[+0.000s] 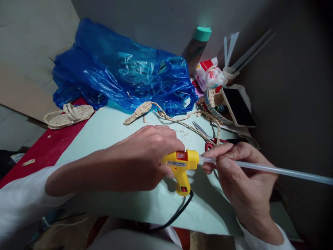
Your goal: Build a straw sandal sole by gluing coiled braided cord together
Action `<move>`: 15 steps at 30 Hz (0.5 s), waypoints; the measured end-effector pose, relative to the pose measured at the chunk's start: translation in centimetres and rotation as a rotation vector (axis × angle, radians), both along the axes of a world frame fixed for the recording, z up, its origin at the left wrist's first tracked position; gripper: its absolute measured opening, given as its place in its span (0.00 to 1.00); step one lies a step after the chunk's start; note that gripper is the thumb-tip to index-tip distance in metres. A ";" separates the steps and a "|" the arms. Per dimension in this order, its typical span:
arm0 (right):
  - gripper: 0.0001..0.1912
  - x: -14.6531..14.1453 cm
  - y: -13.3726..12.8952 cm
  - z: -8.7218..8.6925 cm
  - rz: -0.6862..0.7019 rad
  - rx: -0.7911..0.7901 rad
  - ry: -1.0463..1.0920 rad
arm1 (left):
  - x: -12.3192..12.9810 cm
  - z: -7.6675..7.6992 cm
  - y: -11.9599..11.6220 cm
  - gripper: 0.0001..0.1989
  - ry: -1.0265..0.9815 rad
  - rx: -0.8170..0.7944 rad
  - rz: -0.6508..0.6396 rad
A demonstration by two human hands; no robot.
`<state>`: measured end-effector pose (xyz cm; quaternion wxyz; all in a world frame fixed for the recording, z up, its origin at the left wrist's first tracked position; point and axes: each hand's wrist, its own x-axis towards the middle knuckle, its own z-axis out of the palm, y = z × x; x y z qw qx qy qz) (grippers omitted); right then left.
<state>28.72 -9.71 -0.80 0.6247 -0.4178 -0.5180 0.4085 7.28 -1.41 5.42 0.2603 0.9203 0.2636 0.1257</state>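
Observation:
In the middle of the head view, my left hand [153, 156] is wrapped round the front of a yellow glue gun [183, 173], hiding its nozzle. The gun's handle points down, with a black cord running from its foot. My right hand [241, 180] pinches a long translucent glue stick [281, 170]. The stick's near end meets the back of the gun; how deep it sits I cannot tell. Beyond my hands lies a small woven straw sole [137, 113] with a braided cord [182, 121] trailing right. Scissors [203, 132] with red handles rest partly behind my right hand.
A blue plastic bag [125, 69] covers the table's back. A straw slipper [69, 116] sits at the left on red cloth. At the back right stand a green-capped bottle [196, 45], a cup of glue sticks [230, 73], a basket [212, 100] and a phone [239, 106]. The wall rises at right.

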 end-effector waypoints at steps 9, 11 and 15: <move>0.08 0.3 0.1 0.1 0.033 0.005 -0.050 | 0.0 0.1 0.3 0.05 0.010 0.027 -0.023; 0.08 0.4 0.1 0.6 0.007 0.014 -0.108 | 0.0 0.1 0.3 0.06 -0.003 0.036 -0.042; 0.09 0.4 0.1 1.3 0.003 0.050 -0.203 | 0.0 0.1 0.3 0.05 -0.023 0.044 -0.080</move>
